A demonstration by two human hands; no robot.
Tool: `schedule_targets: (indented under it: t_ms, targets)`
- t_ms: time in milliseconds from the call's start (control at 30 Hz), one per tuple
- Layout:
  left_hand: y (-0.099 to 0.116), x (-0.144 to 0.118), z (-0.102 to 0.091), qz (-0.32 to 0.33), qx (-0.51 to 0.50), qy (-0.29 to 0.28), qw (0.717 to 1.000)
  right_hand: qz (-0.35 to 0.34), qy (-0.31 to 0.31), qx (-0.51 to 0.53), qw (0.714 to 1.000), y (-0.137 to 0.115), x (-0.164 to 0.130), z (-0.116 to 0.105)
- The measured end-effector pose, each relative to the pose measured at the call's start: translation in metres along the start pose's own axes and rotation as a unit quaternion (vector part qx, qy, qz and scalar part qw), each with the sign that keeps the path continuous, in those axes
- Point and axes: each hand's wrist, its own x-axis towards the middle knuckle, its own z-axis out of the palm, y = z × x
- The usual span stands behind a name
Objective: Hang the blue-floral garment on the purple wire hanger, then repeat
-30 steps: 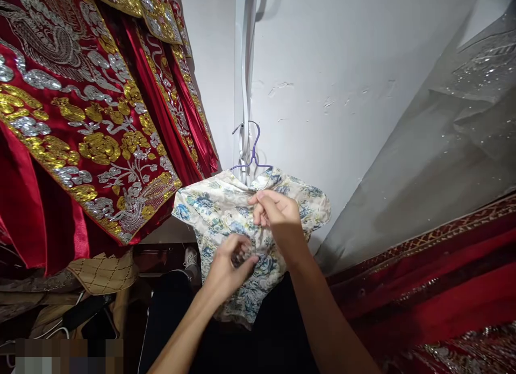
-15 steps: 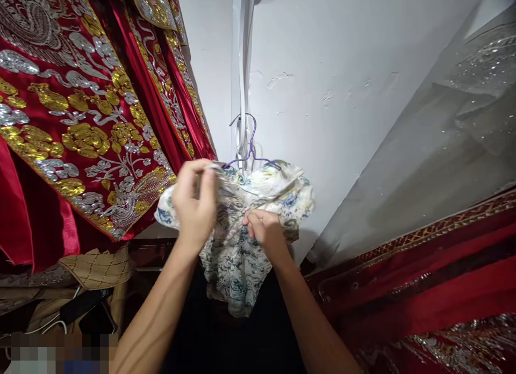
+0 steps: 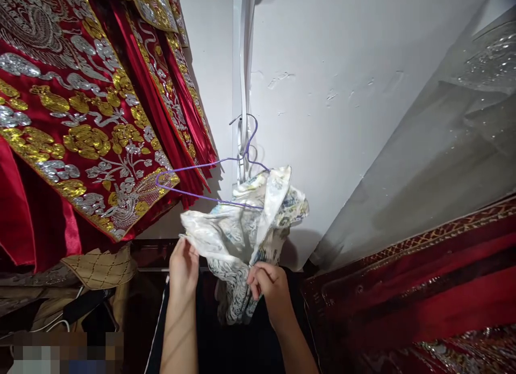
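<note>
A small cream garment (image 3: 242,229) with blue floral print hangs half off a purple wire hanger (image 3: 189,194), whose left arm is bare and whose hook catches a white strap (image 3: 243,67) on the wall. My left hand (image 3: 183,266) grips the garment's left edge. My right hand (image 3: 270,285) pinches the fabric lower down on the right. The garment's right shoulder remains on the hanger.
Red robes (image 3: 80,110) with gold and silver embroidery hang at the left. A grey sequinned fabric (image 3: 435,159) and red trimmed cloth (image 3: 423,288) fill the right. A white wall (image 3: 330,67) is behind. Tan quilted items (image 3: 97,266) lie low left.
My left hand pulled the garment's left shoulder off the hanger and dropped down with it. The right hand moved lower. The hanger's left arm is now bare.
</note>
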Motion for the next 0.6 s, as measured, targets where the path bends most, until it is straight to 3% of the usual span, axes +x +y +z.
schedule_targets:
  t_ms: [67,133,200,267,333,433,500,600]
  targets:
    - [-0.014,-0.018,0.001,-0.001,0.011,0.029,1.0,0.036,-0.042,-0.026,0.998,0.008,-0.003,-0.006]
    - [-0.015,-0.036,0.011,-0.001,0.022,0.008,1.0,0.068,-0.079,-0.065,0.992,0.014,-0.001,-0.011]
    - [-0.008,-0.058,0.026,-0.011,0.051,-0.077,0.996,0.07,-0.057,-0.086,0.992,0.017,0.003,-0.013]
    - [0.002,-0.081,0.044,-0.015,0.109,-0.193,0.975,0.045,0.007,-0.061,0.997,0.017,0.008,-0.012]
    - [0.012,-0.103,0.06,-0.008,0.207,-0.309,0.928,0.045,0.041,0.015,0.998,0.014,0.012,-0.009]
    - [0.026,-0.12,0.08,0.045,0.369,-0.435,0.82,0.107,0.004,0.175,0.979,0.0,0.013,-0.004]
    - [0.035,-0.118,0.088,0.103,0.434,-0.448,0.775,0.13,-0.044,0.242,0.96,-0.014,0.011,-0.003]
    - [0.048,-0.099,0.091,0.117,0.475,-0.442,0.752,0.094,-0.146,0.206,0.963,-0.041,0.011,-0.009]
